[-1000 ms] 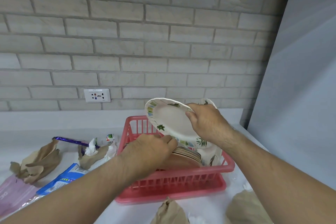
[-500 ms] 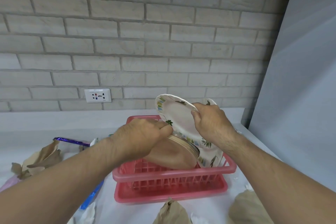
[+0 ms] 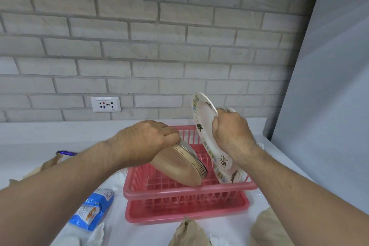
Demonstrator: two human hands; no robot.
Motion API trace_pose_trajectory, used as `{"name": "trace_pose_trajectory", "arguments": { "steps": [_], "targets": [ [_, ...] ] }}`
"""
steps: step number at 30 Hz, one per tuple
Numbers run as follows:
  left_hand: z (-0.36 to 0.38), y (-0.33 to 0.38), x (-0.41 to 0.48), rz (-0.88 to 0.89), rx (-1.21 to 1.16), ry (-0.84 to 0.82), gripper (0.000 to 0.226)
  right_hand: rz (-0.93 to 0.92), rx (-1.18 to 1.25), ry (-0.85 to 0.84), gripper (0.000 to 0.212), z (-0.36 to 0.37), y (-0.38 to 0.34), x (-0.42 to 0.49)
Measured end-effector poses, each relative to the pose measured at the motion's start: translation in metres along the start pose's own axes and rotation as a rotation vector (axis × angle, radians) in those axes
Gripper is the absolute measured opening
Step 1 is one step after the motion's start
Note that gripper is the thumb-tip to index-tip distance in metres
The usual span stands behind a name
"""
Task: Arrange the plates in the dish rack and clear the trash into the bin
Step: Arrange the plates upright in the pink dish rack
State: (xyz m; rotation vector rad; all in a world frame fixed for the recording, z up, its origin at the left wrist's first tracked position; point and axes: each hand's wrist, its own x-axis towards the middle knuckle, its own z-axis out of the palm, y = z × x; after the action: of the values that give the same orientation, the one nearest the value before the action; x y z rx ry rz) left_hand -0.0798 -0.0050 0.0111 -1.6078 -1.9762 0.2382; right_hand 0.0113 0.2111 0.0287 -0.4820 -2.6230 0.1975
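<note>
A pink plastic dish rack (image 3: 187, 192) stands on the white counter in front of me. My left hand (image 3: 147, 142) grips the top edge of a stack of brown plates (image 3: 179, 166), which leans tilted inside the rack. My right hand (image 3: 231, 136) holds a white plate with a leaf pattern (image 3: 205, 128) nearly upright at the rack's right side, with another patterned plate behind it. Crumpled brown paper (image 3: 188, 233) lies at the rack's near edge.
A blue and white snack wrapper (image 3: 93, 208) lies left of the rack, with white tissue (image 3: 97, 235) near it. A purple wrapper (image 3: 65, 153) and brown paper (image 3: 48, 164) sit farther left. More brown paper (image 3: 265, 225) is at the right. A grey panel (image 3: 327, 86) stands on the right.
My left hand has lifted and tilted the brown plate stack up on its edge inside the rack. My right hand has turned the patterned plate from slanted to nearly upright.
</note>
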Motion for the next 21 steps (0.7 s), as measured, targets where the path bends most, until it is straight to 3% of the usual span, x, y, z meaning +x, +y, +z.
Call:
{"name": "trace_pose_trajectory", "arguments": {
  "steps": [7,14,21],
  "targets": [
    [0.001,-0.007,-0.006,0.007,-0.016,0.001,0.057,0.118,0.010,-0.057,0.017,0.011,-0.003,-0.006],
    [0.002,-0.009,-0.008,0.015,-0.032,0.010,0.057,0.072,-0.026,-0.089,0.014,0.032,0.003,-0.007],
    [0.004,-0.013,-0.008,0.031,-0.026,0.013,0.058,0.168,0.020,-0.105,0.032,0.030,0.001,-0.008]
  ]
}}
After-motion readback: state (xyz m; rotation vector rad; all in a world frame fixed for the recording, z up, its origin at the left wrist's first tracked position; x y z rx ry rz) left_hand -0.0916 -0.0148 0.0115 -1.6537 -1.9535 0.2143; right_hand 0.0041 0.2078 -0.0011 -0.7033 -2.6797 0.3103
